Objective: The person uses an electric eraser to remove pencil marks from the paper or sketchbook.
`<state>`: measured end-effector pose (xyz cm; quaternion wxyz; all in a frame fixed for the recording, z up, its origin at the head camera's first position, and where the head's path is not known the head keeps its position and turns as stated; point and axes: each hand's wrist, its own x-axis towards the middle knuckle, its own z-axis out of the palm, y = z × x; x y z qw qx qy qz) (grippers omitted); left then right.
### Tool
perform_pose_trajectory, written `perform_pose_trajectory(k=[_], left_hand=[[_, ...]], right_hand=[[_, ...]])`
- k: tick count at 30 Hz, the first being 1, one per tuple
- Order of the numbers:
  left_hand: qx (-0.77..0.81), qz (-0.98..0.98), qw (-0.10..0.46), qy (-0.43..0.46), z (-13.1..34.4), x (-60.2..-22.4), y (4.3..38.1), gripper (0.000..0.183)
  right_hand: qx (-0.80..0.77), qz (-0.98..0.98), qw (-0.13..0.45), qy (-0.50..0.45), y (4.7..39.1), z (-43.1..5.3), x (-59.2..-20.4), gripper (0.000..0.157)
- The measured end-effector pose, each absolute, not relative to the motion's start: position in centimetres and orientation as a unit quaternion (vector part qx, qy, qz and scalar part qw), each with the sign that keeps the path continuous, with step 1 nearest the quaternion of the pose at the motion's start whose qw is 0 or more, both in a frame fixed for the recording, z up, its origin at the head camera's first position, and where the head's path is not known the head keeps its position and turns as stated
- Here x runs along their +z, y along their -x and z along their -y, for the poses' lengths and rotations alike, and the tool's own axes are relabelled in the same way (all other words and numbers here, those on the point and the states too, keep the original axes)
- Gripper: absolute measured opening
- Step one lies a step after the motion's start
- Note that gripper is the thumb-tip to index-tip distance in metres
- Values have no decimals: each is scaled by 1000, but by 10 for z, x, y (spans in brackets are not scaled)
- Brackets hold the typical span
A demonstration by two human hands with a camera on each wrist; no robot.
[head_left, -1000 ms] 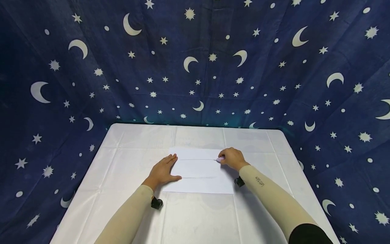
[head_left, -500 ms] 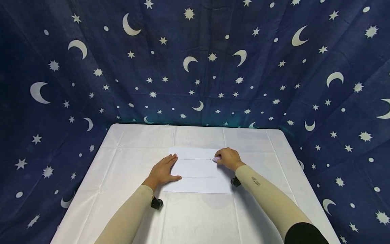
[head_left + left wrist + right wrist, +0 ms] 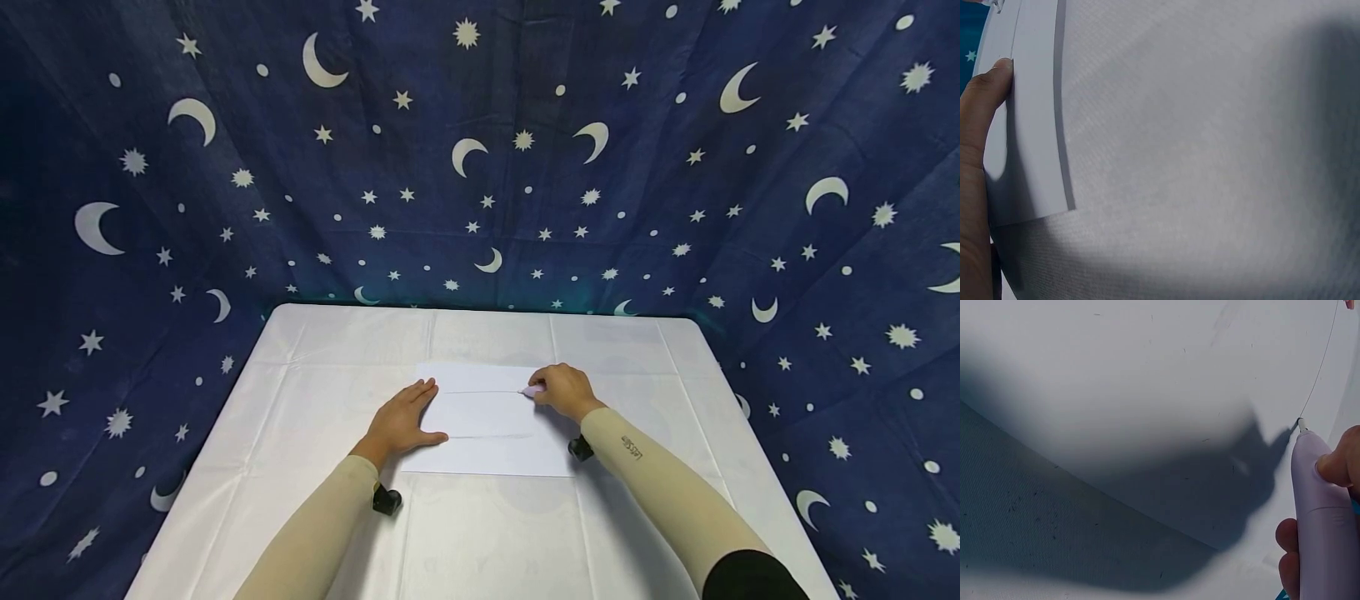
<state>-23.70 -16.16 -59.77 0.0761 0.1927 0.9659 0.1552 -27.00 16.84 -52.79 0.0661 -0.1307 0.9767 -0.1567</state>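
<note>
A white sheet of paper (image 3: 480, 458) lies on the table with a thin dark line (image 3: 480, 392) across its upper part and a fainter grey smudged streak (image 3: 487, 436) below. My left hand (image 3: 401, 421) rests on the sheet's left side, fingers straight and thumb spread; the left wrist view shows the thumb (image 3: 999, 81) on the paper. My right hand (image 3: 567, 392) grips a lilac electric eraser (image 3: 1322, 519), the thumb on its button. Its narrow tip (image 3: 1302, 424) meets the right end of the line. Part of the eraser's body is hidden by the fingers.
A white cloth with fold creases covers the table (image 3: 487, 533). Small dark crumbs (image 3: 1054, 519) are scattered on cloth and paper in the right wrist view. Behind and at both sides hangs a dark blue curtain (image 3: 420, 167) with moons and stars.
My right hand has moved slightly left with the electric eraser over the first half second, then stayed nearly still. The line's right end now lies further left. My left hand has not moved.
</note>
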Motion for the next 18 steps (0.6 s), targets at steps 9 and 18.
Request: perform_pose_trajectory(k=[9,18], left_hand=[[152,-966,80,-192,162,-597,238,101],[153,-966,71,-196,162,-600,238,102]], right_hand=[[-152,-978,68,126,270,-169,-528,22],[-158,-977,66,128,270,-168,-529,22]])
